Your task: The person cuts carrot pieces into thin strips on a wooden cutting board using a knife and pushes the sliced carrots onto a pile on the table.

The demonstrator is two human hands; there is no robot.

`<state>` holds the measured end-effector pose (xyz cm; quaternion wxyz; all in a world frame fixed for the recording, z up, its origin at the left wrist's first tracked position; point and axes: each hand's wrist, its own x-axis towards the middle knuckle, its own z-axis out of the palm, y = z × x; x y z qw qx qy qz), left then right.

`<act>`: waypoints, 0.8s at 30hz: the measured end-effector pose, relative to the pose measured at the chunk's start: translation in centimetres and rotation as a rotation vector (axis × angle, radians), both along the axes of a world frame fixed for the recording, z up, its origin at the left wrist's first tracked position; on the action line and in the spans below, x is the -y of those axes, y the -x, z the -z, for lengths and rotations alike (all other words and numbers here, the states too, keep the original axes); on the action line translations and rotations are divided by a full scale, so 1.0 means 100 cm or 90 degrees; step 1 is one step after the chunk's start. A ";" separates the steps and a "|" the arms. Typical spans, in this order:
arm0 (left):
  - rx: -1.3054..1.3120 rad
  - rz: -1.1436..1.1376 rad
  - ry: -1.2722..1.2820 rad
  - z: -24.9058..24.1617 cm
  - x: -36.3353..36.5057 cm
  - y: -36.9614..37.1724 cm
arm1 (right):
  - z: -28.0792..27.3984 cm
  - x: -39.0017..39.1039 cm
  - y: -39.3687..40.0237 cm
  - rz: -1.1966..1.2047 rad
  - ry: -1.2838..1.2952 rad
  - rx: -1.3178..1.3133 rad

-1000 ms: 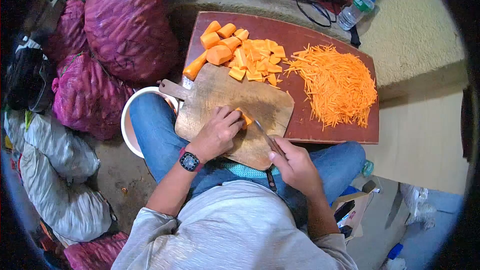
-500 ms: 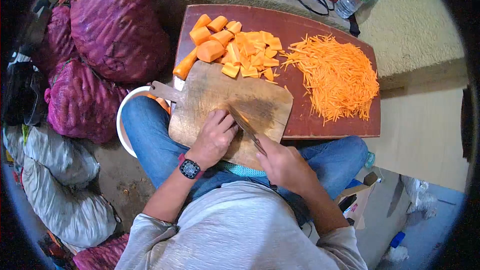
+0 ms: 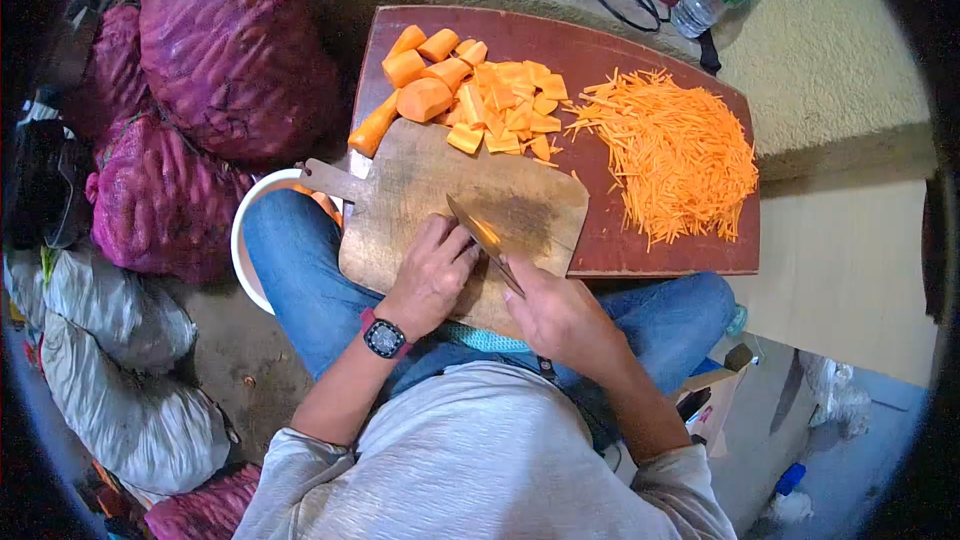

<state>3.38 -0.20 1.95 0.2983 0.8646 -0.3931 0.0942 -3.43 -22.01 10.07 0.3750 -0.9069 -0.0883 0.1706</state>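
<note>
Since the earlier frame the knife (image 3: pixel 482 240) has swung from a low slant at the carrot piece to a steeper diagonal, its tip lifted toward the far left of the wooden chopping board (image 3: pixel 520 202), while the right hand (image 3: pixel 560 315) has drawn in closer to the left.

A person seated with the chopping board across the lap pins a carrot piece (image 3: pixel 490 237), mostly hidden, under the curled fingers of the left hand (image 3: pixel 432 275); only a sliver of orange shows beside the blade. The piece lies just ahead of the left fingertips, touching the flat of the knife, whose long axis runs from the right hand up and away to the left. The left hand is the nearer of the two, resting directly on the piece; a dark wristwatch (image 3: pixel 383 337) sits on that wrist. The right hand is clenched firmly around the knife handle.

Beyond the chopping board, on a reddish-brown tabletop (image 3: pixel 660 250), lie carrot chunks and slabs (image 3: pixel 470 95) and, to the right, a heap of carrot matchsticks (image 3: pixel 675 155). Purple mesh sacks (image 3: pixel 235 50) stand at left, a white bowl (image 3: pixel 245 250) beside the knee.
</note>
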 end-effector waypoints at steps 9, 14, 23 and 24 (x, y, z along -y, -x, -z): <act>0.066 -0.024 -0.041 0.007 -0.002 0.002 | -0.003 -0.004 0.000 0.009 -0.025 -0.014; 0.063 -0.044 -0.055 0.007 -0.003 0.005 | -0.006 -0.003 0.005 -0.014 0.014 -0.012; 0.074 -0.056 -0.042 0.007 -0.001 0.005 | 0.000 -0.008 0.000 0.040 -0.029 0.003; 0.073 -0.054 -0.035 0.006 0.000 0.003 | -0.001 -0.008 -0.008 0.024 -0.009 -0.035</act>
